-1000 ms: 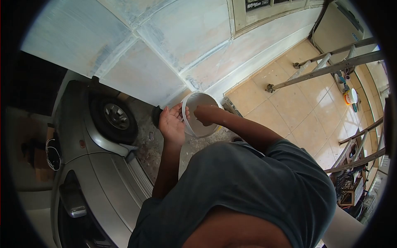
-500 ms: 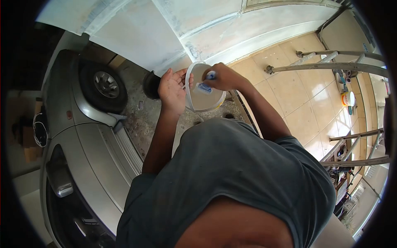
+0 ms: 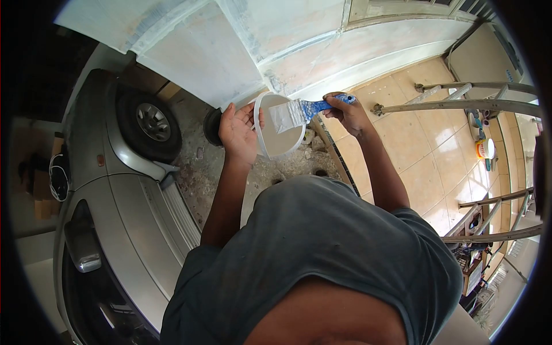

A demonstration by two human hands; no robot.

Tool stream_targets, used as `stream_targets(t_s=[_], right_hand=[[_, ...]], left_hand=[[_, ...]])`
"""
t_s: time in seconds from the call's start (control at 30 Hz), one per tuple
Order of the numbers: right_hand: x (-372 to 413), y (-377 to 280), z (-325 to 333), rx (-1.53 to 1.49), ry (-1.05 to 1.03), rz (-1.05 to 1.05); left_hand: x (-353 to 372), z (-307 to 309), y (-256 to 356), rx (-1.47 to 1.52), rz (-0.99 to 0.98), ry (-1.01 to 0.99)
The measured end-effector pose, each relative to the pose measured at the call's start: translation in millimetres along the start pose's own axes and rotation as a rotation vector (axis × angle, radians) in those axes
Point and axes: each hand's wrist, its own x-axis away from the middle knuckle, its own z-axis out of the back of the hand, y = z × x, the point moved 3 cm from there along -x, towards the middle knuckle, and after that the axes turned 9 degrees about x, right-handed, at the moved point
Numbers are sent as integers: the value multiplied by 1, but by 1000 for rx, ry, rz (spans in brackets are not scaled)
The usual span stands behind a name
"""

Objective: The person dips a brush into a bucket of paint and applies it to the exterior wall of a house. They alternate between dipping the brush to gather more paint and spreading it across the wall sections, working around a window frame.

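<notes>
My right hand (image 3: 344, 112) is closed round the blue handle of a paintbrush (image 3: 289, 116). White paint coats its wide bristles, which lie level across the mouth of a white plastic bucket (image 3: 260, 144). Paint smears also mark the blue handle near the ferrule. At the bucket's left side is my left hand (image 3: 238, 135), palm turned up, its fingers hooked over the rim and the thumb outside. Pale paint shows inside the bucket, partly covered by the brush.
A painted wall (image 3: 201, 52) rises ahead. Close on the left stands a silver vehicle (image 3: 123, 201), with a dark bucket (image 3: 213, 126) near its wheel. Ladder rails (image 3: 460, 107) cross the tiled floor (image 3: 402, 132) on the right, where a small white-and-orange tub (image 3: 485, 149) sits.
My right hand has lifted the paintbrush out of the bucket and moved right, tipping the brush from upright to level. The left hand still grips the rim.
</notes>
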Motion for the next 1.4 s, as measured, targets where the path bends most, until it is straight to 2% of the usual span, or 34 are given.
stream_targets(t_s=[0.17,0.3,0.43,0.63,0.77,0.83,0.97,1.0,1.03,1.17,1.33,1.4], right_hand=[[-22,-13,9,-224,32,127],[-53,-42,5,-225,119,493],[-90,-55,20,117,343,700],[-96,-75,54,204,695,876],[-85,-92,74,269,926,984],[-93,-91,76,287,972,995],[-101,-72,26,461,855,1033],[-95,-66,5,428,751,973],[-91,-58,-12,487,706,1064],[-67,-28,-67,492,374,1016],[-57,-37,-62,408,211,991],[-61,-49,-49,444,220,998]], left_hand=[[-6,0,1,56,-19,52],[-6,1,-3,69,2,92],[0,9,-3,30,6,107],[19,40,9,38,-2,143],[34,55,13,67,-35,235],[38,60,13,51,-33,261],[43,65,11,30,-24,291],[42,67,12,27,-27,283],[41,70,12,25,-28,278],[46,67,13,3,-42,305],[50,70,12,-2,-32,266],[50,66,10,-5,-25,262]])
